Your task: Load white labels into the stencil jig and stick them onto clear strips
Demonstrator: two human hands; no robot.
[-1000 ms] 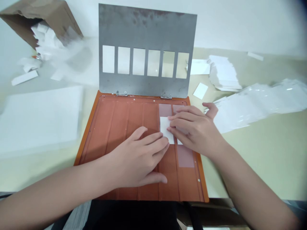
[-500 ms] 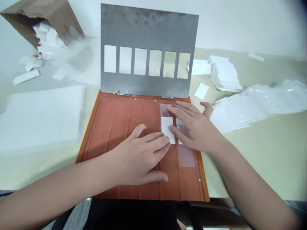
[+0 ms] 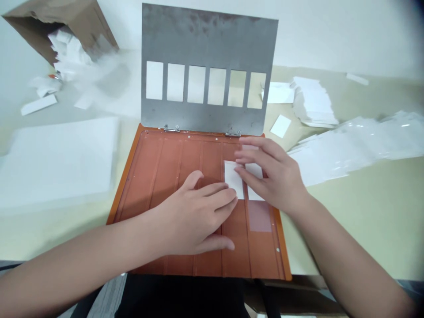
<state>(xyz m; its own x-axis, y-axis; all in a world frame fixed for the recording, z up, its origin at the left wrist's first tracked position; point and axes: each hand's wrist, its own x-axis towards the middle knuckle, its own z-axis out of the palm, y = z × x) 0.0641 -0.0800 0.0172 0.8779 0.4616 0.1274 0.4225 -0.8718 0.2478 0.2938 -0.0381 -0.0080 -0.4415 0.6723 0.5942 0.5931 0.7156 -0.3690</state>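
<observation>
On the orange-red ribbed board (image 3: 165, 176), a white card (image 3: 233, 183) lies in a channel right of the middle. My left hand (image 3: 205, 212) is open, palm down, its fingertips on the card's lower part. At the card's upper edge, my right hand (image 3: 271, 172) has thumb and index fingertips close together, seemingly pinching the thin clear film there; the fingers hide most of it. Right of that, a second white card (image 3: 256, 192) is partly under my right hand, with a translucent film strip (image 3: 260, 216) extending below it.
A grey metal plate (image 3: 208, 44) with rectangular windows stands hinged at the board's back edge. White cards (image 3: 313, 101) and clear sleeves (image 3: 351, 145) lie to the right. Leftward are a white sheet stack (image 3: 59, 163) and a cardboard box (image 3: 76, 22) spilling white scraps.
My right fingers have drawn together and moved down to the card's upper edge. The film flap that lay above that card no longer shows there. My left hand stays in place.
</observation>
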